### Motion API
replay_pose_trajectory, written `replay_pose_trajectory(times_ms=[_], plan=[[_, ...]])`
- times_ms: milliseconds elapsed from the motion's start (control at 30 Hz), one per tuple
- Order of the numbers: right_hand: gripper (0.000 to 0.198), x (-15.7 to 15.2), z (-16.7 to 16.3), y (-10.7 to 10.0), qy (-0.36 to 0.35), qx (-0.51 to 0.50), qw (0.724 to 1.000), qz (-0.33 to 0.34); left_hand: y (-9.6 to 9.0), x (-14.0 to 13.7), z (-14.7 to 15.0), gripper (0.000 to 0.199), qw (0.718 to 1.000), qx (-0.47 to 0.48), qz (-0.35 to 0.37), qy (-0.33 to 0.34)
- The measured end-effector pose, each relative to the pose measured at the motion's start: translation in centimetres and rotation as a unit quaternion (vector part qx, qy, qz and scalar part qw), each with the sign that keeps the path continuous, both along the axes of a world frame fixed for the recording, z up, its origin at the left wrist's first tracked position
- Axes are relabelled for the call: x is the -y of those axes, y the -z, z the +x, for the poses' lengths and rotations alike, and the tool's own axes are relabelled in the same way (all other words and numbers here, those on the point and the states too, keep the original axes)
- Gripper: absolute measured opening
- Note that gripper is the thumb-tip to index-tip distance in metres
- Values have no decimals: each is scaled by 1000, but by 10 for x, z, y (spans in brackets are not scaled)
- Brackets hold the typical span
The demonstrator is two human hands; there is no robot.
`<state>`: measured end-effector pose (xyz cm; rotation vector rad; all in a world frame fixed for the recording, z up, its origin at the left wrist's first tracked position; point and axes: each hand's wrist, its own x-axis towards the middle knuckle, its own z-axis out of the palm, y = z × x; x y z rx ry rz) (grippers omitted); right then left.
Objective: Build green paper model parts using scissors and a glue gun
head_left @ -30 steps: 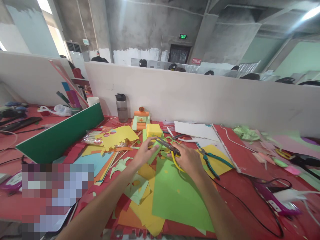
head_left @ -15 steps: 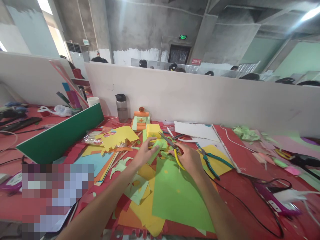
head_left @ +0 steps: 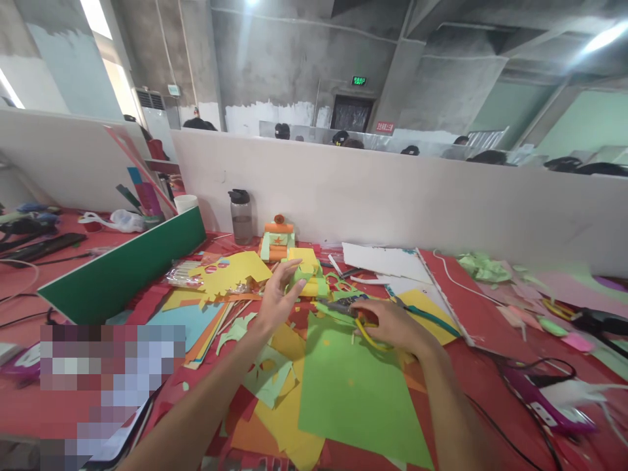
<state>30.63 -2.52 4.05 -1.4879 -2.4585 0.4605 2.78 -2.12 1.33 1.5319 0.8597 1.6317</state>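
Holding the scissors (head_left: 349, 308) by their yellow handle, my right hand (head_left: 395, 324) hangs over the far edge of the green sheet (head_left: 360, 392), blades pointing left. I have the left hand (head_left: 279, 291) with thumb and fingers parted beside the yellow box (head_left: 301, 255); a small green piece (head_left: 307, 273) shows by the fingertips, but from here I can't tell whether they grip it. Right of the scissors, I see pliers (head_left: 432, 319) partly behind my right hand. The bottle (head_left: 241, 220) stands near the partition (head_left: 373, 190).
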Motion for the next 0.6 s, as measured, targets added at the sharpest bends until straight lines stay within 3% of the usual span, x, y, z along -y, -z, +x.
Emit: replay_pose_trajectory(times_ms=[100, 233, 400, 467, 600], plan=[[45, 2, -4, 1, -63, 3, 997, -50, 3, -1, 0, 42, 1000, 19, 10, 6], [32, 5, -13, -2, -94, -60, 990, -82, 4, 0, 0, 43, 999, 18, 14, 24], [49, 10, -35, 2, -41, -242, 968, -41, 3, 5, 6, 46, 997, -8, 4, 79], [58, 13, -47, 8, -45, -270, 961, -34, 4, 7, 9, 49, 994, -26, -17, 105], [57, 18, -68, 19, -70, -287, 955, 18, 9, 8, 17, 49, 988, -53, -42, 138]])
